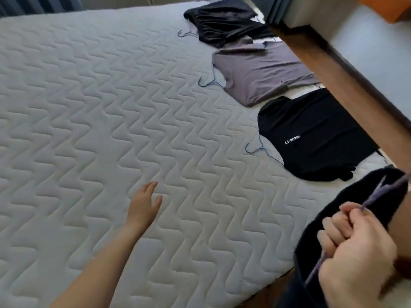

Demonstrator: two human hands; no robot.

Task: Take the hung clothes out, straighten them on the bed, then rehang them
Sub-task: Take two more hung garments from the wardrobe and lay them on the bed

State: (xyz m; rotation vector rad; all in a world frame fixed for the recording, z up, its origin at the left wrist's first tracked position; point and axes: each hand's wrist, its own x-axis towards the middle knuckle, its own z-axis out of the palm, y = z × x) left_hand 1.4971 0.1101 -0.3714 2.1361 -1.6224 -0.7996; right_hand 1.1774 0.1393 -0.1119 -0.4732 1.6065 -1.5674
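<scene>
A quilted grey mattress (pixel 100 121) fills the view. Along its right side lie three garments on blue wire hangers: a black one (pixel 224 21) at the far end, a grey-purple shirt (pixel 260 72) in the middle, and a black shirt with white lettering (pixel 311 138) nearest. My right hand (pixel 353 247) at the lower right is shut on a purple hanger (pixel 375 196) carrying a dark garment (pixel 355 192) that hangs over the bed's corner. My left hand (pixel 144 205) hovers flat over the mattress, fingers apart, holding nothing.
A dark wooden edge (pixel 347 76) runs diagonally along the bed's right side, with a pale surface (pixel 367 41) behind it. Dark curtains (pixel 33 3) hang at the top left. An orange object (pixel 391 7) sits in the top right corner.
</scene>
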